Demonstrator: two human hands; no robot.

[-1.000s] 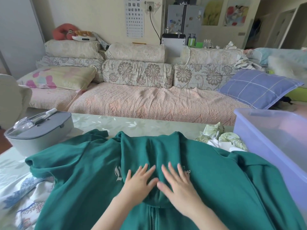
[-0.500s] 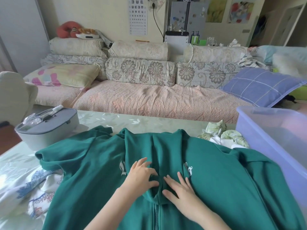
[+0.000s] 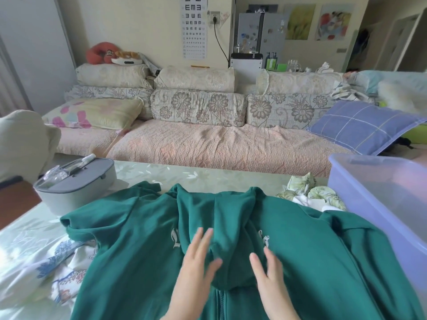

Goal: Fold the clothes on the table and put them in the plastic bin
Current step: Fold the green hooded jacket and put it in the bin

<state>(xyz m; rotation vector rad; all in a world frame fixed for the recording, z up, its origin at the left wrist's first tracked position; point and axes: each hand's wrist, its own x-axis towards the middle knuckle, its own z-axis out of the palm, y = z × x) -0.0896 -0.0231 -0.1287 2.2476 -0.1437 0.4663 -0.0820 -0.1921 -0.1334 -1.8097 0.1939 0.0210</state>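
We are drawing our left hand [image 3: 196, 266] and right hand [image 3: 270, 278] apart over the hood [image 3: 226, 215], fingers straight, gripping nothing. The green hoodie [image 3: 323, 250] is lying spread just left of the plastic bin [image 3: 381, 192]; smoothing looks finished, with sleeve folding probably next.

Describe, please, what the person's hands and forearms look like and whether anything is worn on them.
The left hand and right hand are bare: no gloves, rings or watch show. Both forearms are uncovered, with no sleeve in view.

a grey lidded case [image 3: 76, 190] sits before a sofa [image 3: 219, 146] with a blue checked pillow [image 3: 360, 128].
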